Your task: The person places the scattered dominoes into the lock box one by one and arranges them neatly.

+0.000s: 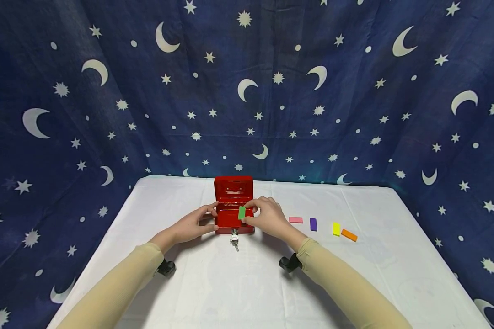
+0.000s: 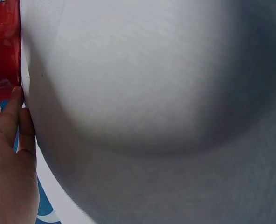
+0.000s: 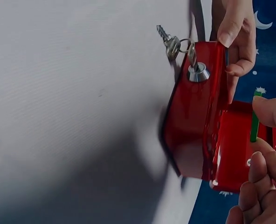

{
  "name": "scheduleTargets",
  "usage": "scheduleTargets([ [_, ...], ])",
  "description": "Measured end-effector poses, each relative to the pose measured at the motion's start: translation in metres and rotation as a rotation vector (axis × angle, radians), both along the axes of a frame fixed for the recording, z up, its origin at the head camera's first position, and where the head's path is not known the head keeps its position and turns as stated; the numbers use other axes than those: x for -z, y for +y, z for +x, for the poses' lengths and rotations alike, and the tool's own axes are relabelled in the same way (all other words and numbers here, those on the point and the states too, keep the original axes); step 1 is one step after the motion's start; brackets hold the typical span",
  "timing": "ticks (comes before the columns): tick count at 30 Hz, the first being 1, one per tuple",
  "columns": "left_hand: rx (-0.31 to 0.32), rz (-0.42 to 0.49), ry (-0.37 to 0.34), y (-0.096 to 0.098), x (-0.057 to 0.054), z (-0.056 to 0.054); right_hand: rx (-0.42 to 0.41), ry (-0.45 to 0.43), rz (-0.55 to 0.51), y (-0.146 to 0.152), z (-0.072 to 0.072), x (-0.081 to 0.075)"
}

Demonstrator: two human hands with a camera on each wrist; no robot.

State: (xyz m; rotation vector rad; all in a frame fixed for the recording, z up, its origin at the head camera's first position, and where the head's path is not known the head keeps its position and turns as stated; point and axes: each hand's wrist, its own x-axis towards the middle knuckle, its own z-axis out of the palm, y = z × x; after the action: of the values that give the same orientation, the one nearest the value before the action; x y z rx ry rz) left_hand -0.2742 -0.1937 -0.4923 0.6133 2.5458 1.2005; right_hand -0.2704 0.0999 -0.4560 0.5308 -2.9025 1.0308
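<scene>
A small red metal cash box stands on the table with its lid raised toward the back. Keys on a ring hang from the lock on its front. My left hand holds the box at its left side, the thumb at the front corner and the fingers farther back. Between thumb and fingertip, my right hand pinches a flat green block over the open box. The right wrist view shows this block edge-on. In the left wrist view, fingers touch the box's wall.
On the white table, to the right of my right hand, lie a pink block, a purple block, a yellow block and an orange block. A dark blue cloth with moons and stars hangs behind the table.
</scene>
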Motion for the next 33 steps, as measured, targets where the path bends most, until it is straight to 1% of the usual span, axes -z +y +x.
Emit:
scheduleTargets([
  [6, -0.007, -0.001, -0.01, 0.0, -0.001, 0.001, -0.023, -0.011, 0.034, -0.017, -0.006, -0.003],
  [16, -0.004, -0.011, -0.012, 0.001, -0.001, 0.0, -0.054, -0.021, 0.122, -0.038, -0.016, -0.003],
  [25, 0.004, -0.009, -0.007, 0.001, -0.001, 0.001, -0.101, -0.048, 0.23, -0.056, -0.023, 0.001],
  [33, 0.011, 0.007, -0.008, 0.001, -0.002, 0.002, -0.139, -0.036, 0.309, -0.069, -0.027, 0.007],
])
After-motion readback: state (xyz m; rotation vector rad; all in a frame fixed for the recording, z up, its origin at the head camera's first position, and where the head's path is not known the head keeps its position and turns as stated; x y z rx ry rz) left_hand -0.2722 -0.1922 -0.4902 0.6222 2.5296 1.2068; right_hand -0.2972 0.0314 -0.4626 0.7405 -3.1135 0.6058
